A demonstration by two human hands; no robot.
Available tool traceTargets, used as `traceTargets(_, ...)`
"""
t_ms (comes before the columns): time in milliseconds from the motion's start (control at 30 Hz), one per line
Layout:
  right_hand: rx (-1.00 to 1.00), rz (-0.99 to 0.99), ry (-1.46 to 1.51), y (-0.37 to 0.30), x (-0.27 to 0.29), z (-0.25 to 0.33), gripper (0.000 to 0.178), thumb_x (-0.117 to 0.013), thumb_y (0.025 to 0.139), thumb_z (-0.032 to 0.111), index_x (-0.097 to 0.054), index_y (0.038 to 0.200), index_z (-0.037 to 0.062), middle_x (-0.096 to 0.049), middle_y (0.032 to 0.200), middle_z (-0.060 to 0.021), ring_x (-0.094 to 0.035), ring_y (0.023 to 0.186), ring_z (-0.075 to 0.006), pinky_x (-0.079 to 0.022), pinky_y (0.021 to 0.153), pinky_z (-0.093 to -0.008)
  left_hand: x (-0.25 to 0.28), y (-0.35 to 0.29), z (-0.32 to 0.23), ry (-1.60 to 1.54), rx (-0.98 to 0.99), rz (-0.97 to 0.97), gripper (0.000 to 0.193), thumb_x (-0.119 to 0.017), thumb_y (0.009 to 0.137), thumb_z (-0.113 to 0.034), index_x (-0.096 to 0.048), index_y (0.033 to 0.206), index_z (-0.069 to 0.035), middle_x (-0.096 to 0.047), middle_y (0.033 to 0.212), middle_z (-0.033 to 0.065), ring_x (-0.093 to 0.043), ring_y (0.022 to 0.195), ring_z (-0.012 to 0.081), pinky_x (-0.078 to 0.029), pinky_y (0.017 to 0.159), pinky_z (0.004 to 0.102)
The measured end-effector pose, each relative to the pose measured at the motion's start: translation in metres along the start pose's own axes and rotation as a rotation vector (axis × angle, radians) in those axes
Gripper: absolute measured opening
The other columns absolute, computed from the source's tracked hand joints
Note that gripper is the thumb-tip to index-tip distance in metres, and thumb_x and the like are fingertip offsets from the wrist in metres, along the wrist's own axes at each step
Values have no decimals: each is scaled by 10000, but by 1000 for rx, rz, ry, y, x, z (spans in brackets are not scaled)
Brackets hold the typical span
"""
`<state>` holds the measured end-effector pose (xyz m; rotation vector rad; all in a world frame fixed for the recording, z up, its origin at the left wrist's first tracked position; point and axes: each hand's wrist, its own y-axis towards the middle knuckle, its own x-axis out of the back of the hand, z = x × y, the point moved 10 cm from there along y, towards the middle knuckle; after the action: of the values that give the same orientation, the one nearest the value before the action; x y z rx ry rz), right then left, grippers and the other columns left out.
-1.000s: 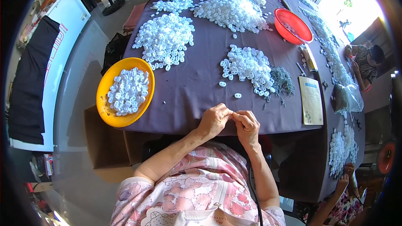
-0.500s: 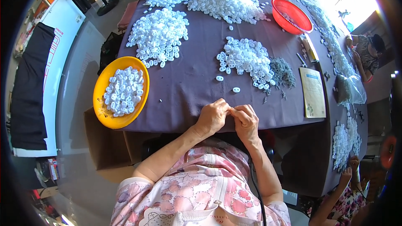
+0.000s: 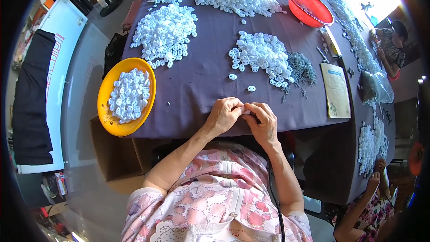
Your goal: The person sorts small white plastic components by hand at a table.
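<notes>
Over the table's front edge, my left hand (image 3: 221, 115) and my right hand (image 3: 263, 123) meet with their fingertips pinched together. Between them shows a bit of a small white plastic piece (image 3: 246, 112); the fingers cover most of it. Just beyond the hands lies a single white oval piece with two holes (image 3: 251, 88). Behind it spreads a small heap of the same white pieces (image 3: 262, 54), touching a pile of tiny grey parts (image 3: 301, 69). To the left, a yellow oval dish (image 3: 105, 118) holds several more white pieces.
Larger white heaps (image 3: 163, 31) cover the far side of the dark tablecloth (image 3: 197, 76). A red basket (image 3: 309, 9) stands at the far right, near a beige packet (image 3: 336, 92). Co-workers' hands (image 3: 380, 172) are at the right side, by another white heap. A cardboard box (image 3: 114, 152) sits below the table.
My fingers have shifted slightly, and a bit of the white piece now shows between them. The whole view has tilted a little; the heaps and dish look the same.
</notes>
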<state>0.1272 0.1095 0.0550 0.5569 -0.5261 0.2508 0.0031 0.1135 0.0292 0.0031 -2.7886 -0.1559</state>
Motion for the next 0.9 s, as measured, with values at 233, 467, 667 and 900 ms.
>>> traceTargets(233, 14, -15, 6, 1, 1, 0, 349, -725, 660, 2, -643, 995, 57, -628, 906, -94, -606, 821, -276, -499, 713, -347, -3, 1, 9, -71, 80, 59, 168, -593, 873, -111, -625, 812, 43, -634, 718, 50, -549, 639, 83, -441, 567, 260)
traceTargets(467, 19, -32, -6, 1, 3, 2, 320, -725, 658, -1, -642, 963, 49, -626, 894, -93, -607, 805, -272, -500, 693, -344, -2, 1, 1, -14, 14, 43, 135, -607, 858, -89, -628, 823, 40, -632, 733, 75, -573, 645, 109, -448, 576, 258)
traceTargets(667, 111, -79, -17, 0, 4, 9, 273, -729, 657, 9, -639, 911, 44, -618, 820, -82, -601, 752, -260, -492, 651, -348, -4, -1, -7, 85, -113, 26, 80, -637, 816, -41, -640, 824, 39, -636, 739, 107, -617, 656, 156, -466, 591, 282)
traceTargets(900, 157, -69, -36, -2, 3, 11, 247, -715, 685, 4, -609, 906, 36, -605, 802, -82, -588, 736, -263, -485, 648, -347, -5, 2, -2, 35, -6, 99, 65, -653, 773, -24, -640, 784, 39, -654, 759, 155, -648, 662, 227, -495, 607, 312)
